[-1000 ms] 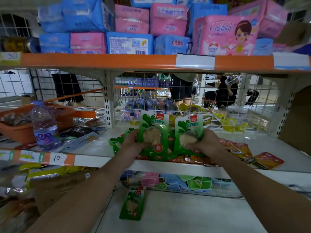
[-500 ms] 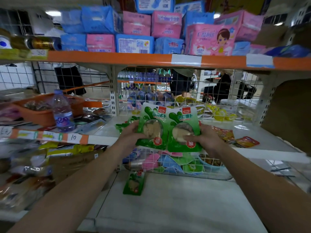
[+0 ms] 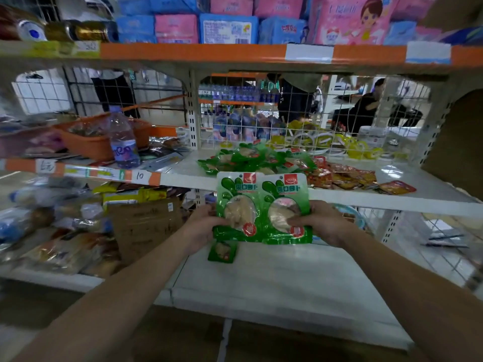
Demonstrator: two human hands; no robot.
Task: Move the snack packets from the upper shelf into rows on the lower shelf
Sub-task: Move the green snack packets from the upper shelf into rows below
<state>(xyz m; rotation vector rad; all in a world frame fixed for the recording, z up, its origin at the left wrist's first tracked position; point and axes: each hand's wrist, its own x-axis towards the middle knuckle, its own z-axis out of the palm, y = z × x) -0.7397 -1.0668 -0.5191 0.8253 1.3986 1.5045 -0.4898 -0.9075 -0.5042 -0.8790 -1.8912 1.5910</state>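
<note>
My left hand (image 3: 201,226) grips a green snack packet (image 3: 239,205) by its lower left edge. Beside it, my right hand (image 3: 321,223) holds a second green packet (image 3: 285,205) with the thumb across its clear window. Both packets stand upright, side by side, in front of the upper shelf's front edge (image 3: 366,198) and above the lower shelf (image 3: 274,283). One more green packet (image 3: 222,252) lies flat on the lower shelf, just below my left hand. A heap of green packets (image 3: 251,159) remains on the upper shelf behind.
Red and orange sachets (image 3: 345,176) lie right of the green heap. A water bottle (image 3: 122,142) and an orange basket (image 3: 88,142) stand on the upper shelf at left. A cardboard box (image 3: 146,226) and bagged goods fill the lower left bay. A wire grid (image 3: 287,118) backs the shelf.
Both hands have come down and toward me with the two green packets, from over the upper shelf to below its front edge. The view has tilted downward.
</note>
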